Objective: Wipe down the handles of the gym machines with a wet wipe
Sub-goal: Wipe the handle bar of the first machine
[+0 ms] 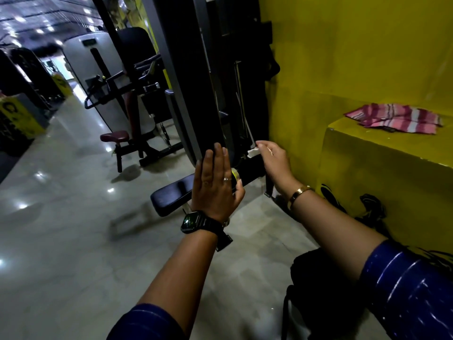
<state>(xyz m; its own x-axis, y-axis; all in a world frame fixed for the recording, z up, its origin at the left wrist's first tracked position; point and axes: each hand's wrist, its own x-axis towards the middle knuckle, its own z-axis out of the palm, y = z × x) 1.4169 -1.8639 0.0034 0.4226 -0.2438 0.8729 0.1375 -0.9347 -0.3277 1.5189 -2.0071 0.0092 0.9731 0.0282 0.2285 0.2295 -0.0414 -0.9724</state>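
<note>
My right hand (274,165) pinches a small white wet wipe (252,152) against the top of a black bar (252,169) low on a dark gym machine (220,77). My left hand (215,185) is raised flat with straight fingers in front of the same machine, just left of the bar, holding nothing. It wears a ring, and a black watch sits on the wrist. A black padded seat (171,192) sticks out below the left hand. A yellow-green knob (235,174) shows behind the left hand's fingers.
A yellow wall and yellow ledge (367,163) stand close on the right, with a pink striped cloth (397,117) on top. A black bag (318,285) lies under my right forearm. Another machine with a maroon seat (114,136) stands further left on the glossy tiled floor (73,229).
</note>
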